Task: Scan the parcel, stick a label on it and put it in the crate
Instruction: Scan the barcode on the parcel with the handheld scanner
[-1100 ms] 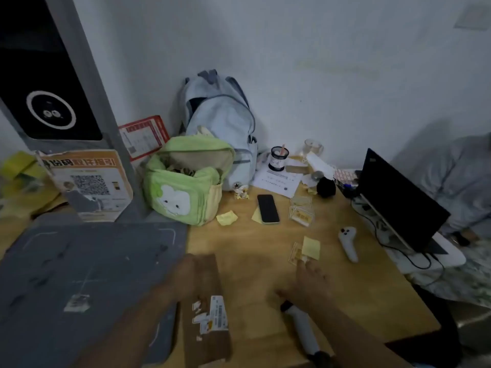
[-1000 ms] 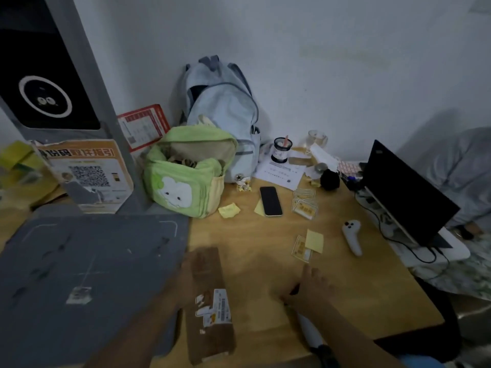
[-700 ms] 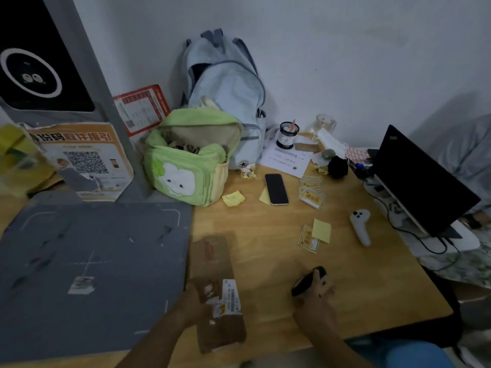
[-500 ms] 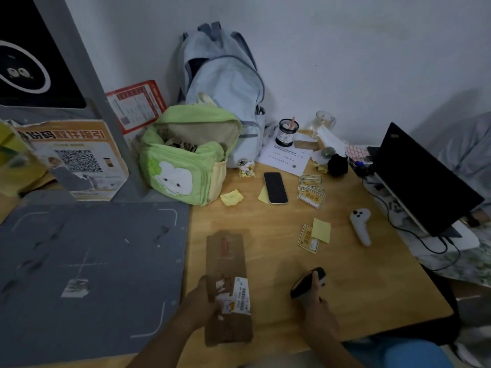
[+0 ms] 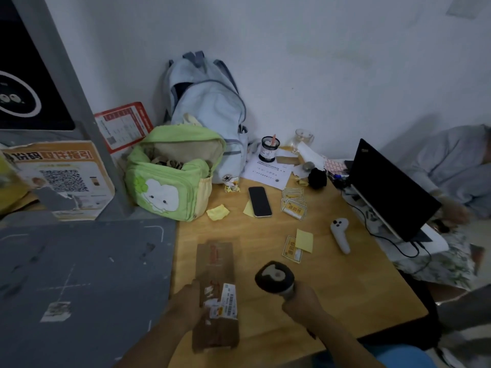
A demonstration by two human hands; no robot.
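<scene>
A long brown cardboard parcel (image 5: 215, 272) lies on the wooden table (image 5: 345, 293), with a white barcode sticker (image 5: 229, 301) on its near half. My left hand (image 5: 186, 305) grips the parcel's left edge near that sticker. My right hand (image 5: 303, 304) is closed around the handle of a handheld scanner (image 5: 275, 277), whose black head is raised just right of the parcel. Yellow labels (image 5: 304, 240) and printed stickers (image 5: 293, 205) lie farther back on the table. No crate is in view.
A grey mat (image 5: 79, 274) covers the left side. A green bag (image 5: 170, 176) and a pale blue backpack (image 5: 210, 107) stand at the back. A phone (image 5: 259, 201), a white controller (image 5: 340, 235) and an open laptop (image 5: 390, 187) sit to the right. Another person's sleeve (image 5: 457, 166) is at far right.
My right hand picked the scanner up off the table and raised it beside the parcel. My left hand slid the parcel right and straightened it, keeping hold of its left edge.
</scene>
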